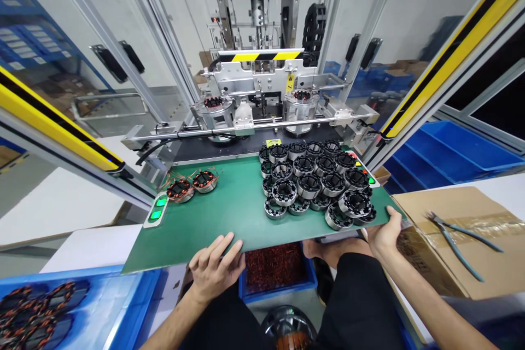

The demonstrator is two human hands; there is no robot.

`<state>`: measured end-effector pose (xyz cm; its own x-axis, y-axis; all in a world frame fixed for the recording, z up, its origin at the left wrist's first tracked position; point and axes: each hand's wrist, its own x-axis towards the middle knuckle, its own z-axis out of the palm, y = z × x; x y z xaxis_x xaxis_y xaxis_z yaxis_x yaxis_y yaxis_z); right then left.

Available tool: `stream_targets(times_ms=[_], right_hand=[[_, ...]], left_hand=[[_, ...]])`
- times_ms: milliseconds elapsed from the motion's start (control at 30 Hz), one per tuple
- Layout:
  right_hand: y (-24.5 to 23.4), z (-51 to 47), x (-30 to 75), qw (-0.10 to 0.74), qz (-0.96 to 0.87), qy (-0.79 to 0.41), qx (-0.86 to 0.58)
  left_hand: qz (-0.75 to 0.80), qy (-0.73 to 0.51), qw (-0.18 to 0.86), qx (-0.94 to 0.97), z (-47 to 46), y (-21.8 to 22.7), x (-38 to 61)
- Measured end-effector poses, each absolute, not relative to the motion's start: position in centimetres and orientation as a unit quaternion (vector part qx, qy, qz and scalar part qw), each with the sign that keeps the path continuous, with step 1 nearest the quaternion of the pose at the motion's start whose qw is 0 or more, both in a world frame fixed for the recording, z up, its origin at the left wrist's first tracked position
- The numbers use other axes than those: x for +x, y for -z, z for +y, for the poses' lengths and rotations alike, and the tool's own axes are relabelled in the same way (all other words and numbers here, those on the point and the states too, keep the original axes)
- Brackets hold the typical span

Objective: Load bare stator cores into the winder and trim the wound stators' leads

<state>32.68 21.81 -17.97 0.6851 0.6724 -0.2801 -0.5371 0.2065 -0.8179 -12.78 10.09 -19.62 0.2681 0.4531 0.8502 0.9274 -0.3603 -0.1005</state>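
A green mat point(229, 213) covers the work surface in front of me. My left hand point(215, 269) rests on its near edge, fingers stretched flat and holding nothing. My right hand point(384, 234) curls over the mat's right front corner, thumb on top and fingers hidden under the edge. Several black and silver stator cores point(315, 183) are piled on the right half of the mat, just beyond my right hand. Two copper-wound stators point(192, 186) lie at the far left of the mat.
A winding machine point(258, 98) with two fixtures stands behind the mat, between yellow light-curtain posts point(451, 60). Green buttons point(158, 209) sit at the left edge. A blue bin of copper scrap point(274, 270) is below. Pliers point(455, 240) lie on a cardboard box at right.
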Motion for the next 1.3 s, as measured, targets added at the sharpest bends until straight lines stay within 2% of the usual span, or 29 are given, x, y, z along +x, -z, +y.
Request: stream_targets(times_ms=[1300], right_hand=[[18.3,21.7,33.0,0.767,-0.068,-0.397,-0.499]], left_hand=[[-0.464,0.379,0.318,-0.735,10.1,19.1,-12.5]])
